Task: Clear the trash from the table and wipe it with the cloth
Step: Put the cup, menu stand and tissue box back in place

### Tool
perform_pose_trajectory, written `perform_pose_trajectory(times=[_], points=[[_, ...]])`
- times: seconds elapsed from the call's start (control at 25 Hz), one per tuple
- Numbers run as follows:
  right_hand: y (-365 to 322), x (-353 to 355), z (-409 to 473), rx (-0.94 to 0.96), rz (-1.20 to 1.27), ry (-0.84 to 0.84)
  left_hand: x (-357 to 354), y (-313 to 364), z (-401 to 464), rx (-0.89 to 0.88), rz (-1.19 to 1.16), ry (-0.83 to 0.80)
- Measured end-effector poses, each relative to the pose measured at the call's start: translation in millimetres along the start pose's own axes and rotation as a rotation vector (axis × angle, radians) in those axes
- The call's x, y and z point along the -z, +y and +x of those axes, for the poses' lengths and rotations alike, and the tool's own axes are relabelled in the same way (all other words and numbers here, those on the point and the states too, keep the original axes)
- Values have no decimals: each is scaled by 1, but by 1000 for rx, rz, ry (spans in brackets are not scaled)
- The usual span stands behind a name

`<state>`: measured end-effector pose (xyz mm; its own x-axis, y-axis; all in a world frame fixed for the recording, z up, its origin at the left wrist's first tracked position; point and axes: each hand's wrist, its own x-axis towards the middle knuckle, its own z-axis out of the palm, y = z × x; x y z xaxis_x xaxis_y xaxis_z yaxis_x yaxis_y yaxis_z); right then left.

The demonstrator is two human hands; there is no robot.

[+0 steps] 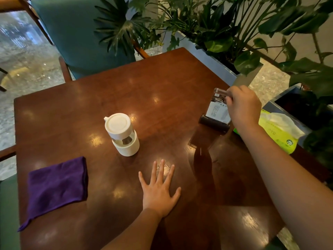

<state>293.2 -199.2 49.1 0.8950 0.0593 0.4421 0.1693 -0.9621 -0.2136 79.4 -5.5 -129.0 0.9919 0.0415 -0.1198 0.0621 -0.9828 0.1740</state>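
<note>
A folded purple cloth [57, 186] lies flat near the front left of the dark wooden table [162, 83]. My left hand [159, 190] rests palm down on the table, fingers spread, holding nothing, right of the cloth. My right hand [243, 105] reaches to the table's right edge and pinches the top of a clear acrylic sign stand [216, 112] with a dark base and a printed card inside. A white lidded cup [122, 134] stands upright in the middle of the table, between the two hands.
A green tissue pack [279, 130] lies at the right edge beside grey planters [212, 60] full of leafy plants. A teal chair [81, 37] stands behind the table and another seat [9, 213] at the left.
</note>
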Motion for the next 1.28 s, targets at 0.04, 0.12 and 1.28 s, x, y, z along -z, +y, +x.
perform_pose_trajectory(times=[0.04, 0.12, 1.28], points=[[-3, 1, -4, 37, 25, 6, 0, 0, 0, 0, -4, 3], [-10, 4, -9, 119, 72, 16, 1, 1, -1, -5, -6, 4], [-138, -16, 4, 604, 403, -347, 2, 0, -1, -35, 5, 30]])
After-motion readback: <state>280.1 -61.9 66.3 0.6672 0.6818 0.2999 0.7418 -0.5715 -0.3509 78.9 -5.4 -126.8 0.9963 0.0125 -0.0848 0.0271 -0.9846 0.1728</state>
